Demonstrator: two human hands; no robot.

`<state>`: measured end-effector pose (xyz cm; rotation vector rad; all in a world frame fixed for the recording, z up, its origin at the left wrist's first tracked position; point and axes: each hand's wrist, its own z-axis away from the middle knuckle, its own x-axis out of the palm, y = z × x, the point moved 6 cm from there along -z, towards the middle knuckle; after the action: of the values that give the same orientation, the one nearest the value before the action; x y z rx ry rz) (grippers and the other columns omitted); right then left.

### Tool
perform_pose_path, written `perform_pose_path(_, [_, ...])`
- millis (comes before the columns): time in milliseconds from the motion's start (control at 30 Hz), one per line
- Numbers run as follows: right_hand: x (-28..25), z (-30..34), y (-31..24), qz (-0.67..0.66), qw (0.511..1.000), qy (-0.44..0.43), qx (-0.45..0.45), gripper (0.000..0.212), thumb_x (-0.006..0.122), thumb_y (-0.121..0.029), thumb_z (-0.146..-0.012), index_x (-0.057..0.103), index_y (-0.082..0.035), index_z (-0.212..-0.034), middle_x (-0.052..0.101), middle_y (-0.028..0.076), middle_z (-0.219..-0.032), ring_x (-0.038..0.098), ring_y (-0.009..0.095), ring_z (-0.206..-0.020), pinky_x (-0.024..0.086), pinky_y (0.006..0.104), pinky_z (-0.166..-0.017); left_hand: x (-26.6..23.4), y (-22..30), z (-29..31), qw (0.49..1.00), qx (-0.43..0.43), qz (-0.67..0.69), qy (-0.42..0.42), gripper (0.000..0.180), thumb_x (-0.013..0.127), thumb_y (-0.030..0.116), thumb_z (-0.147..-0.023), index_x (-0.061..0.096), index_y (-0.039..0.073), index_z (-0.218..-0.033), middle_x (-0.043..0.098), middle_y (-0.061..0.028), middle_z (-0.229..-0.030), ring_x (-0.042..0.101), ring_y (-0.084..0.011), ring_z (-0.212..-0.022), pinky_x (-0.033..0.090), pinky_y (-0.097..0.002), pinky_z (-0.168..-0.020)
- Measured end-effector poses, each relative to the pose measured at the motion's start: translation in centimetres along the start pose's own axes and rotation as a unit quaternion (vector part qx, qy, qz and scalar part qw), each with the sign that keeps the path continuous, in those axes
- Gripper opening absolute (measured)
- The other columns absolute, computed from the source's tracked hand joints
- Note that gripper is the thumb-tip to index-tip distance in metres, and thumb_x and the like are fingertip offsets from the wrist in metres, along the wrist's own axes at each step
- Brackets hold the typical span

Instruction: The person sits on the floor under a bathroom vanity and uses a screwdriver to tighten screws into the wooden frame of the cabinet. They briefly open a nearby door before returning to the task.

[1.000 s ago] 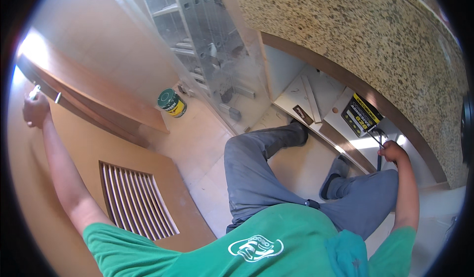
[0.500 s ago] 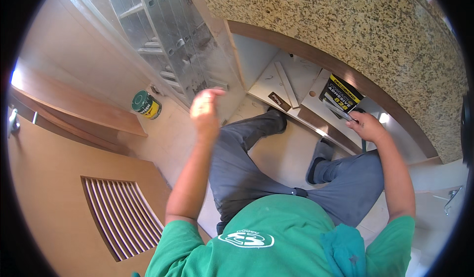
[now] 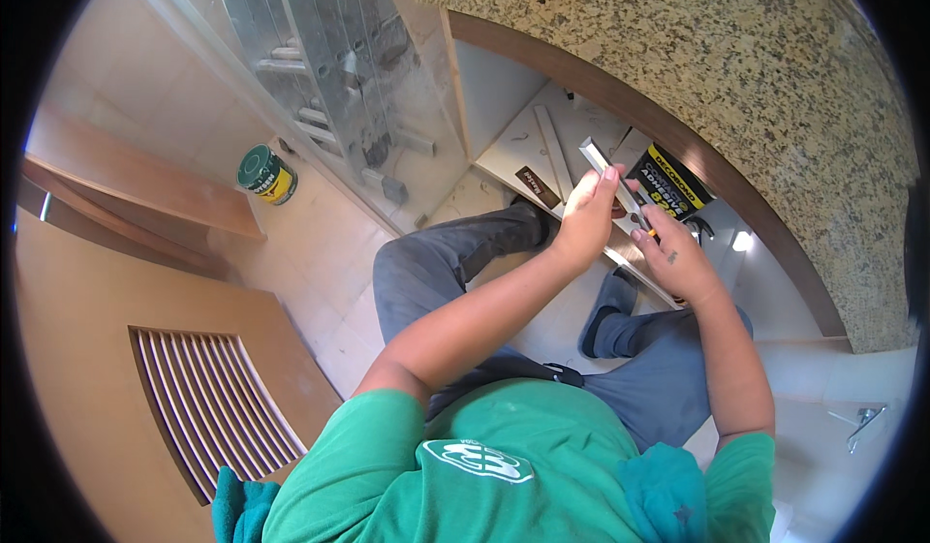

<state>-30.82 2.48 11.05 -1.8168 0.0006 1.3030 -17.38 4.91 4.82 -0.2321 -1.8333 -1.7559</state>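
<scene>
Our left hand [image 3: 584, 216] and right hand [image 3: 680, 260] — two, both closed — grip one metal-bladed tool [image 3: 630, 204] (one black-and-yellow container [image 3: 672, 177] is near).

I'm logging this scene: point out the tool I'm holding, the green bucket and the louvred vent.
Held tool [image 3: 594, 154], head view: its exposed pale end.
Green bucket [image 3: 272, 180], head view: its side, near the lid.
Louvred vent [image 3: 214, 407], head view: middle slats.

I wear a green short-sleeved T-shirt [image 3: 572, 436] with a white emblem [image 3: 480, 460] and dark grey trousers [image 3: 659, 383]. My slim, straight metal tool [image 3: 594, 154] is silvery. The stone countertop [image 3: 639, 49] is beige, speckled black and brown; the tan wooden door [image 3: 77, 301] has pale-and-dark striped slats [image 3: 213, 398].
</scene>
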Motion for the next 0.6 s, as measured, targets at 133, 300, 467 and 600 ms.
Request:
perform_pose_path(133, [0.3,-0.2,0.9,-0.037,0.999,0.001,0.038,0.029,0.062,-0.017,-0.096,0.053,0.002,-0.116,0.063,0.019,-0.101,0.062,0.035,-0.093,0.049,0.0411,-0.083,0.0,0.4,-1.4,1.0,0.006,0.014,0.02,0.038,0.045,0.035,-0.107,0.059,0.001,-0.118,0.072,-0.0116,-0.101,0.064,-0.0154,-0.088,0.05,-0.0298,-0.081])
perform_pose_path(300, [0.8,2.2,3.4,-0.142,0.972,-0.079,0.169,0.032,0.068,-0.023,-0.094,0.056,-0.001,-0.115,0.061,0.008,-0.088,0.06,0.016,-0.081,0.049,0.0332,-0.074,-0.1,0.8,-2.7,0.996,0.022,-0.035,0.074,0.038,0.045,0.033,-0.106,0.061,-0.001,-0.11,0.074,-0.0114,-0.089,0.064,-0.0157,-0.08,0.05,-0.0298,-0.078])
perform_pose_path(467, [1.6,3.7,5.4,-0.202,0.947,-0.05,0.243,0.031,0.063,-0.032,-0.099,0.059,-0.003,-0.108,0.057,0.001,-0.079,0.054,0.008,-0.068,0.045,0.0266,-0.061,0.1,-0.1,-3.9,0.993,0.033,-0.063,0.09,0.043,0.042,0.038,-0.107,0.062,0.0,-0.104,0.072,-0.0074,-0.084,0.061,-0.0142,-0.079,0.048,-0.0298,-0.078])
perform_pose_path(600, [2.5,3.5,6.9,-0.218,0.946,0.015,0.24,0.039,0.06,-0.042,-0.1,0.058,-0.002,-0.1,0.055,0.001,-0.071,0.053,0.009,-0.062,0.044,0.0264,-0.057,0.5,-1.5,-5.9,0.996,0.04,0.015,0.073,0.048,0.039,0.043,-0.108,0.056,-0.002,-0.113,0.071,-0.0155,-0.092,0.066,-0.0202,-0.085,0.052,-0.033,-0.081])
